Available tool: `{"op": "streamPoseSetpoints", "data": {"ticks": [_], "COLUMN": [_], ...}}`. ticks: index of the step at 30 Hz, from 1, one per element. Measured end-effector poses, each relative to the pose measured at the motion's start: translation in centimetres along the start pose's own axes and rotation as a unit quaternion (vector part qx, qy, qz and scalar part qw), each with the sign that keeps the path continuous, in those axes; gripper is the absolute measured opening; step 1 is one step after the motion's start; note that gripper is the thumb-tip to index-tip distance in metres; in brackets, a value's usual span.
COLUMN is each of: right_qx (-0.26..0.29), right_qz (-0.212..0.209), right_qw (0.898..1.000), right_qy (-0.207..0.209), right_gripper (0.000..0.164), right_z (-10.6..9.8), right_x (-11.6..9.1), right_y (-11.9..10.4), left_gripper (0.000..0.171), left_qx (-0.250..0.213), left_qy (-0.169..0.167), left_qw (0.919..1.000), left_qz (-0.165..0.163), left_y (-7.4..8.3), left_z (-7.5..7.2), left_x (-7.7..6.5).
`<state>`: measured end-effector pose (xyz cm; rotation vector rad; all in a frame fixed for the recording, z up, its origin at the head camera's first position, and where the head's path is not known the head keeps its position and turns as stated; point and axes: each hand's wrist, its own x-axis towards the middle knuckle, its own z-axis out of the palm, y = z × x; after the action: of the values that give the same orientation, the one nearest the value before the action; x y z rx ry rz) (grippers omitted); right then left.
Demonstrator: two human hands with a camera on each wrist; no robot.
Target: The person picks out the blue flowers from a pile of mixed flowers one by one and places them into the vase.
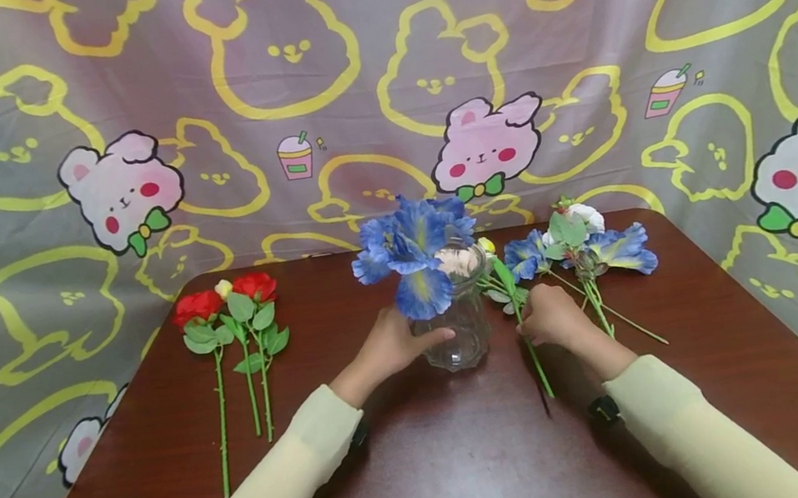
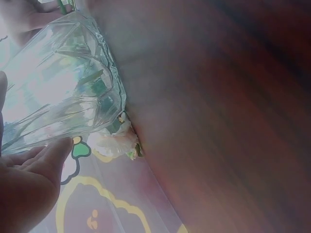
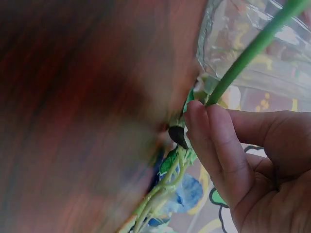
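My left hand (image 1: 396, 342) holds the clear glass vase (image 1: 457, 342) by its left side, with the thumb across the front. A large blue iris bloom (image 1: 414, 247) stands over the vase's mouth. Just right of the vase, my right hand (image 1: 555, 317) pinches a green stem (image 3: 257, 46) between thumb and fingers. The stem slants up and left past a long green leaf (image 1: 505, 277); which bloom it carries, I cannot tell. Behind the vase lies a pale flower (image 2: 116, 143), partly seen through the glass.
Red roses (image 1: 198, 307) with leafy stems lie at the table's left. Beyond my right hand are a blue iris (image 1: 626, 248), a white flower (image 1: 587, 217) and loose stems. A patterned cloth (image 1: 368, 127) hangs behind the brown table (image 1: 427, 464).
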<state>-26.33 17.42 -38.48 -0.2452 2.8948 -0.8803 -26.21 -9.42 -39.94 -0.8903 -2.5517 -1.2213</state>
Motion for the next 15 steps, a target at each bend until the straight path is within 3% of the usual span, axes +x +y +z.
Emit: {"op": "streamPoseSetpoints", "data": {"ticks": [4,15], "right_qx": [-0.010,-0.031], "right_qz": [-0.010,-0.003], "right_qw": [1.000,1.000], "right_qy": [0.004,0.000], "right_gripper": [0.037,0.025], "right_z": [0.4,1.2], "right_x": [-0.1,-0.2], "right_y": [-0.3,-0.3], "left_gripper": [0.067,0.068], "left_qx": [0.007,0.002], "left_qy": [0.002,0.004], "left_qw": [1.0000,0.9999], "left_qz": [-0.002,-0.010], "left_y": [0.0,0.0], "left_z": [0.0,0.1], "left_x": [0.0,0.0]}}
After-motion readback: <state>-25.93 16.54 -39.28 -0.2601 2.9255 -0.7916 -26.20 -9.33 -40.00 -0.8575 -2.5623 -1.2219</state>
